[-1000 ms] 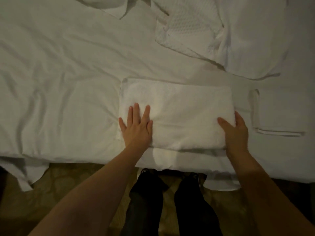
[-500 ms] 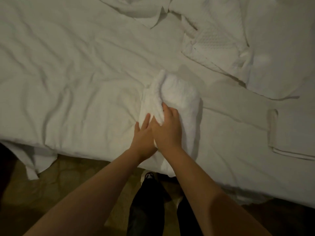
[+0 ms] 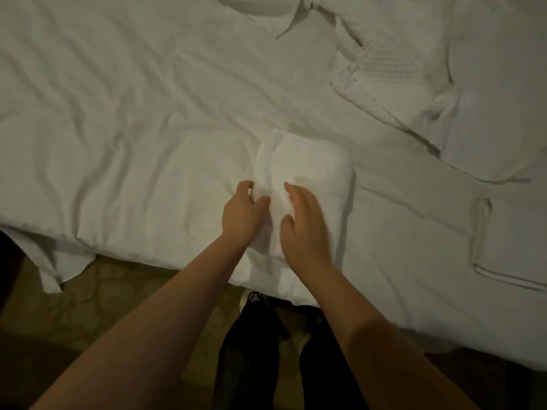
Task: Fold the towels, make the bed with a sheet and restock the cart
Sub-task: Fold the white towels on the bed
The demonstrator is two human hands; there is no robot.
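Towel: we counted one folded towel [image 3: 307, 173] at the bed's [image 3: 118, 137] near edge
Hands: two; left hand [image 3: 242, 213] pinched its left edge, right hand [image 3: 306, 232] lay flat on top
Other cloths: one waffle cloth [image 3: 384, 72], one flat cloth [image 3: 512, 244], both farther right

The left grip [image 3: 242, 211] and right grip [image 3: 305, 229] are bare. The left forearm [image 3: 165, 306] and right forearm [image 3: 364, 321] are bare too, uncovered as far as they show. Black trousers [image 3: 251, 353] cover the legs. A dark shoe [image 3: 255, 298] with white markings shows at the near edge of the bed [image 3: 118, 143].
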